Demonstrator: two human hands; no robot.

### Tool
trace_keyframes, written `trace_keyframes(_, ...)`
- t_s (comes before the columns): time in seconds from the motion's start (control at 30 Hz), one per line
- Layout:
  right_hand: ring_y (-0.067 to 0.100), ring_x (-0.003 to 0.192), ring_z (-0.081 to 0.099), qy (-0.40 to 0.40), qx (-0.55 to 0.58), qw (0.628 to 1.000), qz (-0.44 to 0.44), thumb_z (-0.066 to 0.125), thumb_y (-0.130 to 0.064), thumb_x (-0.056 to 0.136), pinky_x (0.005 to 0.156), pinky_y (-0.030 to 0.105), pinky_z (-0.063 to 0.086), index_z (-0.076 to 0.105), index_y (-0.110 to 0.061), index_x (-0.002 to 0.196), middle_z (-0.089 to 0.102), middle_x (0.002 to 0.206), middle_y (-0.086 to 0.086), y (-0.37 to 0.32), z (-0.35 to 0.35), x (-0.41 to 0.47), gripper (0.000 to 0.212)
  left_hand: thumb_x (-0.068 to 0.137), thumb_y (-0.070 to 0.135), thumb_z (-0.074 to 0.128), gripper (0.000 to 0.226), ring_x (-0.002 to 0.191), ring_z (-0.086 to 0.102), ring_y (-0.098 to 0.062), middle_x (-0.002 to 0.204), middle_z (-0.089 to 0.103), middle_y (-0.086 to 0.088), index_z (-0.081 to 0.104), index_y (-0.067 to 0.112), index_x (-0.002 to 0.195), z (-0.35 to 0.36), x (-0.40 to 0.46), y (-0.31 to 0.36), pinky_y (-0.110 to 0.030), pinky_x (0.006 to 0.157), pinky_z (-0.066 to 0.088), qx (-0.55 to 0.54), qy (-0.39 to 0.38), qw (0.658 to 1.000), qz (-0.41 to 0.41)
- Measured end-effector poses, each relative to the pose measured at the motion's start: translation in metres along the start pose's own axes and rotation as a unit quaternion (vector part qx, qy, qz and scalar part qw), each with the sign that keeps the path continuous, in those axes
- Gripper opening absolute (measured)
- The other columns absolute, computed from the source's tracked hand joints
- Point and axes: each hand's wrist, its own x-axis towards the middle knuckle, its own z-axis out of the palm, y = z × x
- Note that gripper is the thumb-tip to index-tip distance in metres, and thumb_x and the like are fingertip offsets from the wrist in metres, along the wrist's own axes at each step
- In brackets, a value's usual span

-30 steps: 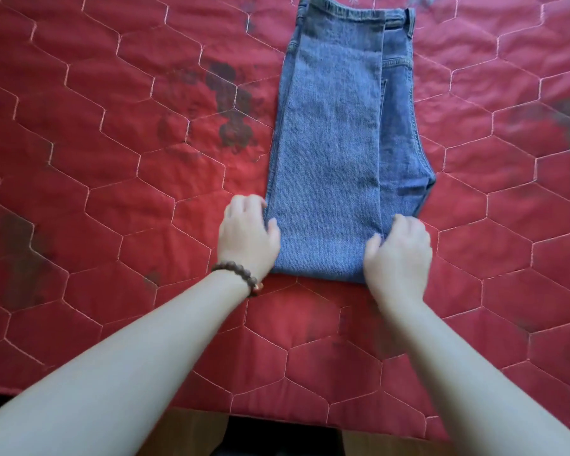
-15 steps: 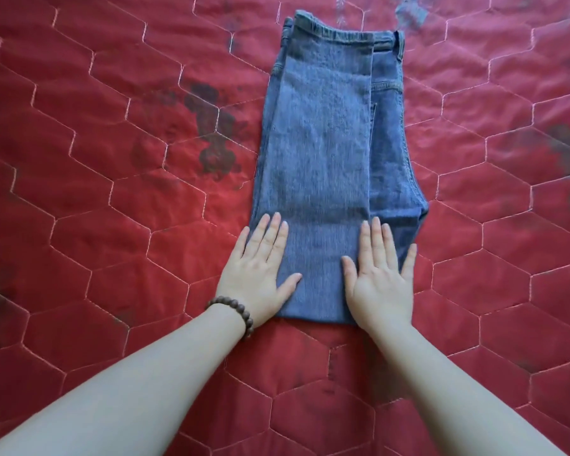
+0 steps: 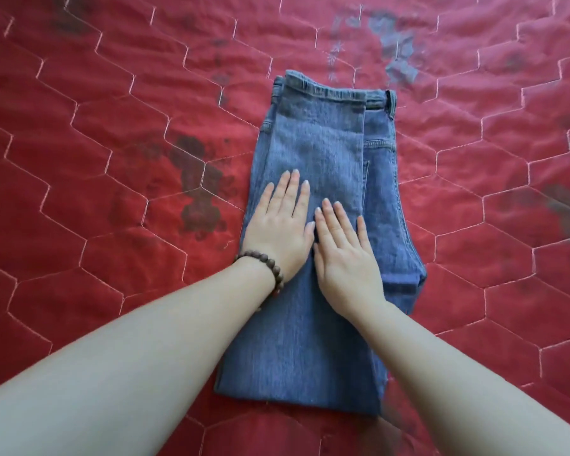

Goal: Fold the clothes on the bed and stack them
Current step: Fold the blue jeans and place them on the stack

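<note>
Lying in the middle of the bed (image 3: 79, 192), a pair of blue jeans (image 3: 320, 153) is folded lengthwise into a long, narrow stack, one leg laid over the other. The waistband sits at the far end of the jeans, with a belt loop showing at its right corner, and the folded near edge lies square across the cover closest to the person. A narrower under-layer of the jeans shows along the right side, with a line of seam stitching running down it and a darker hem turned up partway along.

Both hands rest flat on top of the jeans, about halfway along their length. The left hand (image 3: 278, 230) lies toward the left edge of the jeans, fingers straight and close together, palm down on the denim, gripping nothing. The right hand (image 3: 344, 258) lies just beside it, nearer the middle of the jeans, its fingers likewise stretched out and released, pressing on the fabric; its thumb touches the side of the left hand. A bracelet (image 3: 265, 266) of dark round beads circles the left wrist, at the left edge of the jeans. Both forearms reach in bare from the near side, the right one crossing over the near part of the jeans.

Around the jeans, the bed cover is red, quilted in pale six-sided stitching, with dark flower prints left of the jeans and a greyish print beyond the waistband.
</note>
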Motion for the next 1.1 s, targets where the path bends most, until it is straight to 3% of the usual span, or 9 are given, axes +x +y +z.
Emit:
trace_keyframes(0.13,0.017,0.149,0.004,-0.008,-0.01,1.0,0.014,0.032,-0.026,0.103,0.12,0.041,-0.006,0.018,-0.011,0.153,0.011,0.161,0.003,0.009,-0.005,0.051,0.053,0.1,0.04,0.018,0.065,0.149,-0.01,-0.026,0.161,-0.01,-0.015,-0.003,0.009,0.153,-0.005,0.046,-0.014,-0.041,0.121,-0.007,0.001,0.014,1.0,-0.026)
trace_keyframes(0.27,0.017,0.149,0.003,-0.007,0.002,1.0,0.013,0.031,-0.024,0.104,0.119,0.041,-0.008,0.017,-0.012,0.153,0.011,0.161,0.002,0.019,-0.016,0.102,0.053,0.095,0.041,0.02,0.069,0.149,-0.003,-0.032,0.16,-0.002,-0.019,0.006,0.01,0.154,-0.002,0.051,-0.018,-0.046,0.121,0.001,-0.021,0.032,0.998,-0.044)
trace_keyframes(0.43,0.014,0.148,0.011,-0.039,0.025,0.99,-0.13,0.026,-0.035,0.102,0.121,0.044,0.002,0.023,-0.018,0.152,0.018,0.16,-0.003,0.015,-0.028,0.164,0.052,0.087,0.04,0.043,0.068,0.146,0.02,-0.036,0.154,0.028,-0.023,0.04,0.004,0.144,0.0,0.052,-0.02,-0.051,0.118,0.018,-0.058,0.061,0.996,-0.037)
trace_keyframes(0.6,0.011,0.148,0.009,-0.049,-0.097,0.975,-0.196,0.015,-0.048,0.101,0.12,0.05,0.0,0.017,-0.033,0.153,0.016,0.16,-0.012,0.035,-0.025,0.198,0.054,0.086,0.049,0.045,0.072,0.146,0.019,-0.036,0.155,0.027,-0.019,0.041,0.009,0.145,0.006,0.053,-0.022,-0.053,0.116,0.02,-0.039,0.058,0.997,-0.037)
trace_keyframes(0.67,0.014,0.149,0.009,-0.034,-0.129,0.976,-0.173,0.016,-0.051,0.101,0.117,0.056,-0.002,0.015,-0.038,0.152,0.016,0.16,-0.012,0.054,-0.03,0.207,0.053,0.086,0.056,0.043,0.077,0.147,0.017,-0.035,0.158,0.021,-0.017,0.035,0.013,0.149,0.008,0.054,-0.023,-0.053,0.116,0.019,-0.036,0.067,0.996,-0.036)
trace_keyframes(0.73,0.016,0.149,0.006,-0.024,-0.158,0.984,-0.078,0.014,-0.055,0.099,0.114,0.063,-0.004,0.011,-0.039,0.152,0.016,0.16,-0.008,0.083,-0.038,0.215,0.055,0.085,0.06,0.043,0.08,0.147,0.017,-0.034,0.159,0.02,-0.016,0.032,0.015,0.151,0.01,0.053,-0.023,-0.054,0.116,0.018,-0.034,0.073,0.996,-0.035)
trace_keyframes(0.87,0.017,0.149,-0.008,-0.024,-0.185,0.979,0.077,0.003,-0.06,0.096,0.113,0.065,-0.007,0.01,-0.025,0.154,0.004,0.162,-0.004,0.118,-0.058,0.213,0.068,0.086,0.061,0.042,0.08,0.146,0.019,-0.034,0.158,0.022,-0.016,0.032,0.014,0.151,0.011,0.053,-0.023,-0.054,0.116,0.018,-0.029,0.079,0.996,-0.033)
trace_keyframes(1.0,0.023,0.149,0.008,0.078,-0.074,0.994,-0.03,0.029,-0.036,0.102,0.117,0.06,0.002,0.023,-0.01,0.152,0.014,0.161,0.007,0.052,-0.042,0.16,0.057,0.089,0.048,0.039,0.072,0.146,0.02,-0.036,0.157,0.022,-0.018,0.031,0.013,0.15,0.009,0.053,-0.023,-0.055,0.116,0.019,-0.04,0.082,0.995,-0.033)
trace_keyframes(1.1,0.022,0.148,0.016,0.013,-0.018,0.998,-0.053,0.037,-0.033,0.1,0.118,0.056,0.013,0.03,-0.013,0.15,0.021,0.159,0.004,0.022,-0.018,0.088,0.055,0.09,0.04,0.037,0.066,0.145,0.022,-0.037,0.156,0.025,-0.019,0.034,0.012,0.149,0.009,0.052,-0.022,-0.054,0.116,0.02,-0.044,0.092,0.994,-0.035)
